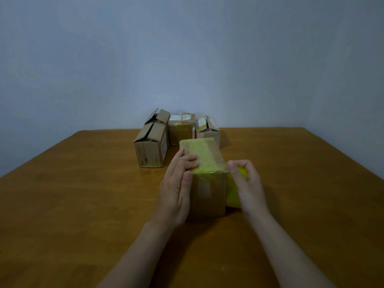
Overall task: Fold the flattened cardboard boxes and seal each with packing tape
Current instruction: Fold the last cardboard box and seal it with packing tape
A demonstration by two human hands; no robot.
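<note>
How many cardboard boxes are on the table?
5. The taped box nearest, the open-flapped box at left, another box behind that, the middle box and the right box at the back. More may be hidden behind.

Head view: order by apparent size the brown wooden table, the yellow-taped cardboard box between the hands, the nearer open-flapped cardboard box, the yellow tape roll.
1. Brown wooden table
2. Yellow-taped cardboard box, nearer open-flapped cardboard box: unranked; taped one sits closer to camera
3. Yellow tape roll, partly hidden
</note>
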